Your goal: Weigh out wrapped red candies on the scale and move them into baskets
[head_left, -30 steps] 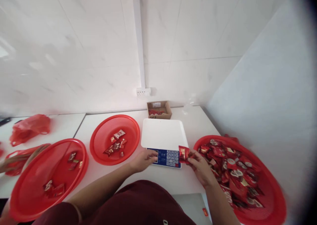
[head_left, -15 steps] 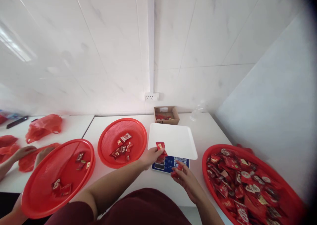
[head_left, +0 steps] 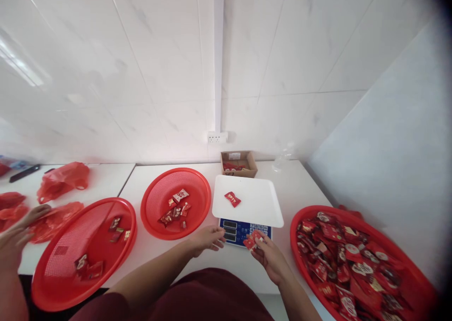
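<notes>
My left hand [head_left: 207, 240] is empty, its fingers loosely apart, just left of the display of a weighing scale [head_left: 259, 194]. On the scale's white platform lies one red wrapped candy [head_left: 232, 199]. Over the front edge of the blue keypad, my right hand [head_left: 271, 259] pinches red candy packets [head_left: 253, 241]; how many I cannot tell. A big red basket [head_left: 294, 245] heaped with red wrapped candies stands to the right. Left of the scale, a round red basket [head_left: 150, 194] holds several candies.
Behind the scale stands a cardboard box [head_left: 243, 173] with red packets in it. At the left, a co-worker's hands [head_left: 33, 220] are by red plastic bags [head_left: 63, 180], beside another red basket [head_left: 52, 264] with several candies. A clear plastic item [head_left: 282, 160] sits near the wall.
My left hand has let go of a red candy, which now lies on the scale platform, and has drawn back left and down. The right hand still holds its packets.
</notes>
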Demonstrator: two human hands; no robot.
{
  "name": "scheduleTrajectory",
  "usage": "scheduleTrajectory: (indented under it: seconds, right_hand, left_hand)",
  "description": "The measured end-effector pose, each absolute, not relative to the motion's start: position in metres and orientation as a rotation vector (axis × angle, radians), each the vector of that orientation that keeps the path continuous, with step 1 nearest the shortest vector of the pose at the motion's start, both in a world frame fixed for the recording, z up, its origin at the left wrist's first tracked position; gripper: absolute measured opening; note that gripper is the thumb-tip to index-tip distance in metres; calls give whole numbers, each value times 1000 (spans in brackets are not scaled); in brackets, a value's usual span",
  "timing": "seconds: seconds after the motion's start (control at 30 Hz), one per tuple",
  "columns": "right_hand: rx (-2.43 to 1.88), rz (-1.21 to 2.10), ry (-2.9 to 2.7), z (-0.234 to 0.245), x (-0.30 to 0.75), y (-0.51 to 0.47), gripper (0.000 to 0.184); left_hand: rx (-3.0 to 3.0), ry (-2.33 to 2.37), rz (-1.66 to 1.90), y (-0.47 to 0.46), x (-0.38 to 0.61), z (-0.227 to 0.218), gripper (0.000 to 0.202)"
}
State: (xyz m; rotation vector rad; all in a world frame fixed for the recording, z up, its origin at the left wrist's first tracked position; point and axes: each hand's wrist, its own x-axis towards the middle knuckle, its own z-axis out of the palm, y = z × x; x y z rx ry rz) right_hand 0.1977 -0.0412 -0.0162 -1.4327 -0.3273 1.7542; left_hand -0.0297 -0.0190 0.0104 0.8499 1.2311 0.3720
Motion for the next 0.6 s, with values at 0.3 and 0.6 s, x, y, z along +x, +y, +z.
scheduleTrajectory:
  seconds: [0.3,0.6]
  right_hand:
    - [-1295,1553,-634,20,198,8,88]
    - [-2275,617,-1242,-44,327,-25,66]
  left_hand:
    - [812,1267,421,-26,-41,12,61]
    - [899,1277,346,-23,-44,1,67]
